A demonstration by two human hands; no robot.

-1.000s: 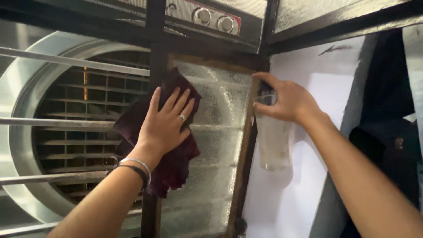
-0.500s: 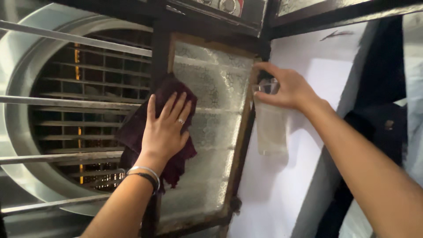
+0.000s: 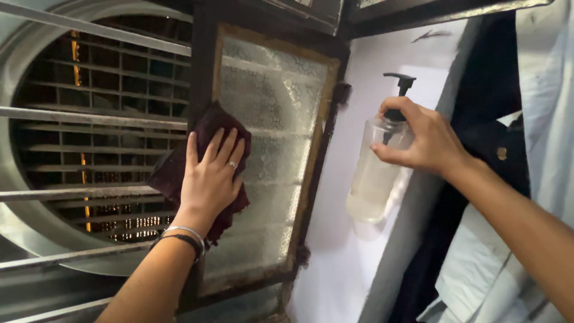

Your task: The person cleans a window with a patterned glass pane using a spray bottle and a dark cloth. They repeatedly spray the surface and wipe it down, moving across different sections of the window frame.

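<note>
My left hand [image 3: 209, 176] lies flat, fingers spread, pressing a dark maroon cloth [image 3: 197, 161] against the left edge of a frosted, patterned glass pane [image 3: 269, 119] in a dark wooden window frame [image 3: 314, 149]. My right hand [image 3: 421, 140] grips the neck of a clear plastic pump bottle [image 3: 373, 173] with a black pump head. The bottle hangs upright in the air to the right of the frame, in front of a white wall. It holds a little pale liquid.
Behind horizontal metal bars [image 3: 89, 113] at the left sits a large round metal cooler housing with a slatted grille [image 3: 101, 155]. A white wall [image 3: 359, 251] is right of the window. Dark and pale-blue clothing [image 3: 526, 119] hangs at the far right.
My right hand has drawn the bottle away from the window frame, out to the right and slightly lower. My left hand with the cloth has slid a little left and down on the glass.
</note>
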